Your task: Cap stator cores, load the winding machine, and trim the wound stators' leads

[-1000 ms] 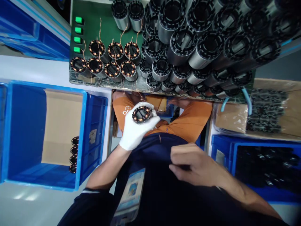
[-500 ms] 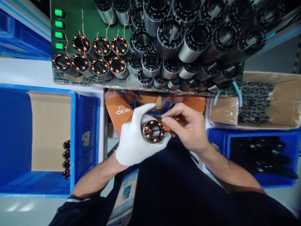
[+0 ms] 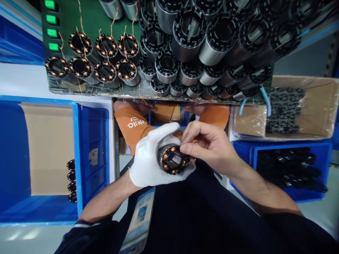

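My left hand [image 3: 152,158], in a white glove, is closed around a motor stator [image 3: 164,163] held low in front of my body. The stator's open end, ringed with copper windings and black insulation, faces up towards me. At its upper right rim my bare right hand [image 3: 209,144] is pinched, thumb against index finger, on a thin copper wire that the fingertips mostly hide. Beyond my hands, several wound stators [image 3: 127,72] with loose copper wire ends stand on the green bench [image 3: 92,92].
Many unwound stators [image 3: 166,67] crowd the bench's right side. On the left is a blue crate [image 3: 76,158] with cardboard and several wound stators. To the right, a cardboard box [image 3: 315,113] of cores stands above a blue bin [image 3: 327,169] of black parts. My orange-clad knees are below the bench.
The stator has dropped slightly and tilted in my left hand. My right fingers have curled in more tightly and come over its rim. The whole view has shifted a little.
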The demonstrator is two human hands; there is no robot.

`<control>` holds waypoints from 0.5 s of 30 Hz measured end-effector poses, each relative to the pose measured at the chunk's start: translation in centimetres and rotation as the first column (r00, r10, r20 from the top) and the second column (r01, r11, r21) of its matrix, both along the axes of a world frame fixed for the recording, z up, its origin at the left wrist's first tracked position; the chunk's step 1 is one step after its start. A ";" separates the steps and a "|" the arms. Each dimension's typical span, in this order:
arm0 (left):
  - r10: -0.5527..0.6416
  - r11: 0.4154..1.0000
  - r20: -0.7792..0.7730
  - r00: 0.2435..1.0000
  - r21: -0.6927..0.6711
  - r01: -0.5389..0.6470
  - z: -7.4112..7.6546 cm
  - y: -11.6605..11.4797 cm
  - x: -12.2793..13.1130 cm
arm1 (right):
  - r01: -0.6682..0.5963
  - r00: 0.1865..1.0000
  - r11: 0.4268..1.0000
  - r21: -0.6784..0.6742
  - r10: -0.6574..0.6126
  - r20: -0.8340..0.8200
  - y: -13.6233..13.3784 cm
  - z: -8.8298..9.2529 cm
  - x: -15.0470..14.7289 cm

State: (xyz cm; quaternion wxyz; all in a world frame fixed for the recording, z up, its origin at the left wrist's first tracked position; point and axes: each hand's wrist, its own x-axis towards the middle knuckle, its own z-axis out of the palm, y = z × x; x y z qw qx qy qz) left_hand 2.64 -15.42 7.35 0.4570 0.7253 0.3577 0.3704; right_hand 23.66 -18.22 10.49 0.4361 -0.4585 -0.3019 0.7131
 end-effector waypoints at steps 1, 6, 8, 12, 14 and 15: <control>0.028 0.998 0.025 0.999 0.051 -0.029 -0.2 0.0 0.1 | 0.007 1.000 1.000 -0.012 -0.007 -0.031 0.1 0.0 -0.1; 0.049 0.989 0.101 0.994 0.137 -0.062 -0.2 0.3 0.2 | 0.082 0.996 0.996 0.044 -0.083 0.027 0.8 -0.6 1.5; 0.097 0.994 0.116 0.989 0.039 -0.102 0.4 0.5 0.0 | 0.196 0.957 0.965 0.172 -0.226 0.182 0.7 -0.2 2.8; 0.081 0.990 0.021 0.996 -0.118 -0.078 1.9 1.1 -0.2 | -0.094 0.692 0.815 0.572 -0.360 0.626 -0.2 2.4 3.9; 0.010 0.994 0.015 1.000 -0.110 -0.008 2.4 1.4 0.0 | -0.425 0.568 0.719 0.549 -0.261 0.781 -0.3 3.5 3.7; -0.015 0.996 0.016 1.000 -0.093 0.016 2.6 1.5 0.1 | -0.536 0.535 0.670 0.513 -0.200 0.821 -0.2 3.6 3.7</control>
